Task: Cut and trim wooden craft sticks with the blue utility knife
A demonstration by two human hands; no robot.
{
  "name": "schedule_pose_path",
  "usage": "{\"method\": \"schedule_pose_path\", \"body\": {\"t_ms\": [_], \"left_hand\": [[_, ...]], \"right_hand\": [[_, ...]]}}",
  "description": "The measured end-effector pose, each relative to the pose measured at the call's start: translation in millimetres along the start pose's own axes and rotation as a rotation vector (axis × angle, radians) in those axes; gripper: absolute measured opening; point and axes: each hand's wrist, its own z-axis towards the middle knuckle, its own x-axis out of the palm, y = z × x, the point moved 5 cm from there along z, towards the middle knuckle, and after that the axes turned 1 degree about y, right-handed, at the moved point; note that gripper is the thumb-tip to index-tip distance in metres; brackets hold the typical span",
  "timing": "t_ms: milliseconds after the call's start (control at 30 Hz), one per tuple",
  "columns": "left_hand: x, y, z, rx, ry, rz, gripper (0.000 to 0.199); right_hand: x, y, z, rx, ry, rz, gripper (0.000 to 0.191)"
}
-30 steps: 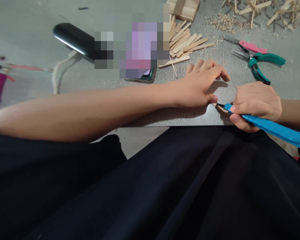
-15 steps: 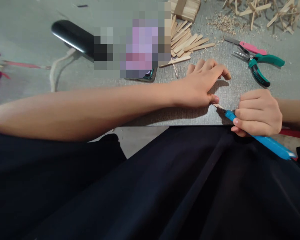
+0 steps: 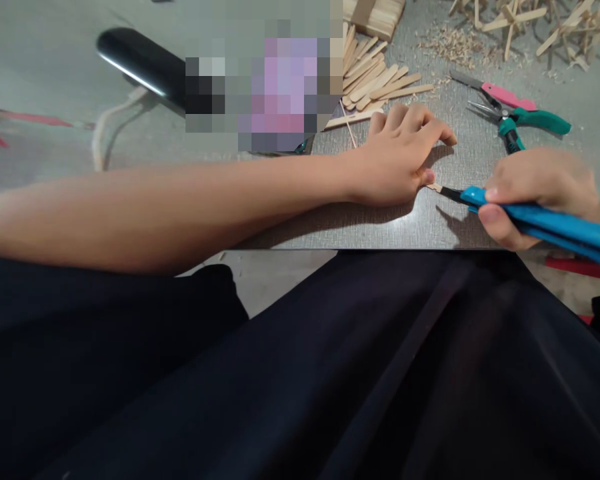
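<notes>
My left hand [image 3: 397, 157] lies on the grey board, its thumb pressing down a small wooden stick piece [image 3: 435, 188] whose end sticks out to the right. The other fingers are spread and bent. My right hand [image 3: 540, 190] is closed round the handle of a blue cutter [image 3: 555, 223]. The cutter's dark blade points left and meets the end of the stick piece. Part of my right hand is blurred.
Loose craft sticks [image 3: 380, 83] and a bundle of sticks [image 3: 375, 19] lie beyond my left hand. Green-handled pliers [image 3: 540, 120] and a pink knife [image 3: 507, 95] are beyond my right hand. Wood shavings [image 3: 450, 45], stick assemblies [image 3: 513, 20] and a black device [image 3: 140, 63] lie farther off.
My right hand has turned and moved up and right, swinging the cutter to a flatter angle. My left hand still presses the stick, slightly higher in view.
</notes>
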Motion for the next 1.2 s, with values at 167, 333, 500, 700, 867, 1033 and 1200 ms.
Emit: {"method": "schedule_pose_path", "body": {"t_ms": [167,333,500,700,867,1033,1200], "left_hand": [[-3.2,-1,-4,0.004,0.073,0.0,0.06],[-5.1,-2,-3,-0.013,0.099,-0.003,0.064],[-4.3,-2,-1,-0.02,0.098,-0.028,0.067],[-6.1,-3,-2,-0.013,0.098,-0.04,0.067],[-7.3,-4,-2,-0.045,0.113,-0.028,0.066],[-7.3,-4,-4,-0.029,0.097,-0.036,0.063],[-6.2,-1,-3,-0.004,0.078,-0.054,0.063]], "right_hand": [[12,-8,13,-0.013,-0.193,0.005,0.012],[12,-6,14,-0.024,-0.147,0.048,0.014],[12,-8,15,-0.055,-0.128,0.056,0.016],[14,-5,15,-0.066,-0.091,0.065,0.013],[14,-2,19,-0.042,-0.065,0.12,0.016],[14,-4,23,0.032,-0.043,0.163,0.021],[17,-6,27,0.118,0.009,0.15,0.032]]}}
